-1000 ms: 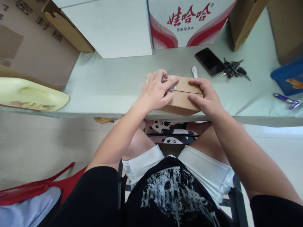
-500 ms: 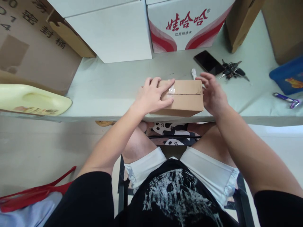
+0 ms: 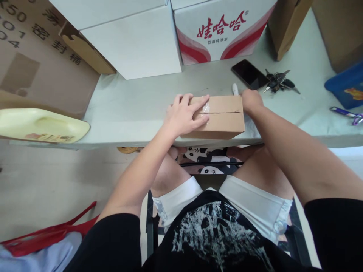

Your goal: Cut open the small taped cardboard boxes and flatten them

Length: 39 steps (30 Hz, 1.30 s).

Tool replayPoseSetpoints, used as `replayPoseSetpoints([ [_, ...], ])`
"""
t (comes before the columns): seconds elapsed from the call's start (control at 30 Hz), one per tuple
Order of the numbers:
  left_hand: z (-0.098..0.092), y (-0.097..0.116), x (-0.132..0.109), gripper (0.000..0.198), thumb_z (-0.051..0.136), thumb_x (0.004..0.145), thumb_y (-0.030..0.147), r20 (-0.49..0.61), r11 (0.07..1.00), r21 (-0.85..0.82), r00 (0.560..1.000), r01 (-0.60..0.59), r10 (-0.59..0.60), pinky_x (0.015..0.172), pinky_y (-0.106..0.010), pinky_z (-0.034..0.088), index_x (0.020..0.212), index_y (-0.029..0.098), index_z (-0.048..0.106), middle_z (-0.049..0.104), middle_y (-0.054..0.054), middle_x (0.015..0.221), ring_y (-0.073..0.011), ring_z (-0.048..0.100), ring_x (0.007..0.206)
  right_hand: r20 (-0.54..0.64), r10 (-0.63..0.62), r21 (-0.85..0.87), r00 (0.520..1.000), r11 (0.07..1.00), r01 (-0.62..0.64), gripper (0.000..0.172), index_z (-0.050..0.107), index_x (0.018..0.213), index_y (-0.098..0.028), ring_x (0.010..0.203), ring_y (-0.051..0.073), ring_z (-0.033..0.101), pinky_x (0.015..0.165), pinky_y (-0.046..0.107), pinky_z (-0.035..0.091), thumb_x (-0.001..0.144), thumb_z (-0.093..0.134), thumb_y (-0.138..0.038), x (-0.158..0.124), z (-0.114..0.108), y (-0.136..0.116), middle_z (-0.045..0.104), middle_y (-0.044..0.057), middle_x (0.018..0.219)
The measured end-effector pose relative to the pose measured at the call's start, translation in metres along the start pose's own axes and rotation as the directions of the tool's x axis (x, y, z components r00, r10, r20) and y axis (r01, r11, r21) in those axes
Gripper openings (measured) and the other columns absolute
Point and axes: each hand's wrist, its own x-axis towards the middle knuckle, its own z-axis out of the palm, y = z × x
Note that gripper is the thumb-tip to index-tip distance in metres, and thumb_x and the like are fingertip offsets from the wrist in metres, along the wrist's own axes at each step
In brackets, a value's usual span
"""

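A small brown cardboard box (image 3: 221, 121) lies near the table's front edge, with a strip of clear tape (image 3: 205, 107) over its top seam. My left hand (image 3: 185, 115) rests on the box's left part, fingers spread across the top and thumb by the seam, steadying it. Just behind the box's right end, my right hand (image 3: 251, 100) is closed, its fingertips hidden. A small white box cutter (image 3: 235, 89) sticks up beside these fingers; its lower end is out of sight, and the hand appears to grip it there.
Behind the box lie a black phone (image 3: 249, 73) and a bunch of keys (image 3: 279, 81). White cartons (image 3: 136, 49) stand at the back. A pale yellow bottle (image 3: 45, 124) lies at left. To the right are a blue container (image 3: 346, 88) and a purple razor (image 3: 344, 112).
My right hand has moved from the box's right end to behind it, and its fingers have closed. The white box cutter has shifted slightly right. My left hand stays on the box.
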Motion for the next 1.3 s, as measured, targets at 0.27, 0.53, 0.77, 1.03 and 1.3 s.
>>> replayPoseSetpoints([
  [0.27,0.007,-0.002,0.0,0.066,0.068,0.089,0.059,-0.049,0.999,-0.053,0.999,-0.004,0.001,0.111,-0.058,0.047,0.152,0.044,0.055,0.059,-0.008,0.142,-0.0405,0.044,0.135,-0.128,0.091,0.625,0.988,0.781,0.009,0.036,0.035,0.068,-0.027,0.055,0.011,0.039,0.046,0.028,0.026,0.063,0.07,-0.024,-0.051,-0.059,-0.032,0.05,-0.003,0.064],
  [0.53,-0.002,0.005,-0.004,0.065,0.063,0.092,0.056,-0.005,0.999,-0.033,1.0,0.025,-0.025,0.107,-0.053,0.048,0.155,0.044,0.051,0.056,-0.008,0.145,-0.041,0.04,0.14,0.102,-0.385,0.747,0.917,0.639,0.185,0.026,0.065,0.074,-0.025,0.069,0.012,0.067,0.067,0.03,0.059,0.062,0.088,-0.025,-0.14,-0.061,-0.084,0.075,-0.002,0.096],
  [0.77,-0.014,0.014,-0.008,0.065,0.057,0.096,0.058,0.065,0.997,0.045,0.996,0.059,-0.062,0.109,-0.053,0.048,0.159,0.045,0.045,0.052,-0.007,0.153,-0.0382,0.042,0.143,-0.009,-0.455,0.474,0.89,0.782,0.405,0.011,0.078,0.079,-0.024,0.06,0.015,0.066,0.058,0.032,0.052,0.08,0.086,-0.031,-0.143,-0.032,-0.082,0.075,0.003,0.072],
  [1.03,-0.013,0.013,-0.006,0.066,0.057,0.096,0.06,0.08,0.997,0.043,0.995,0.062,-0.065,0.112,-0.053,0.046,0.159,0.044,0.045,0.052,-0.007,0.154,-0.039,0.041,0.144,0.033,-0.502,0.293,0.864,0.832,0.472,0.019,0.074,0.069,-0.024,0.06,0.015,0.062,0.056,0.032,0.042,0.076,0.088,-0.036,-0.134,-0.034,-0.085,0.072,0.0,0.066],
  [1.3,-0.015,0.014,-0.006,0.068,0.055,0.096,0.065,0.1,0.996,0.056,0.992,0.07,-0.075,0.114,-0.053,0.044,0.16,0.045,0.043,0.05,-0.007,0.155,-0.0392,0.04,0.145,0.038,-0.508,0.413,0.861,0.792,0.449,0.034,0.073,0.069,-0.023,0.061,0.015,0.063,0.062,0.033,0.044,0.088,0.075,-0.051,-0.133,-0.027,-0.083,0.071,0.001,0.065],
])
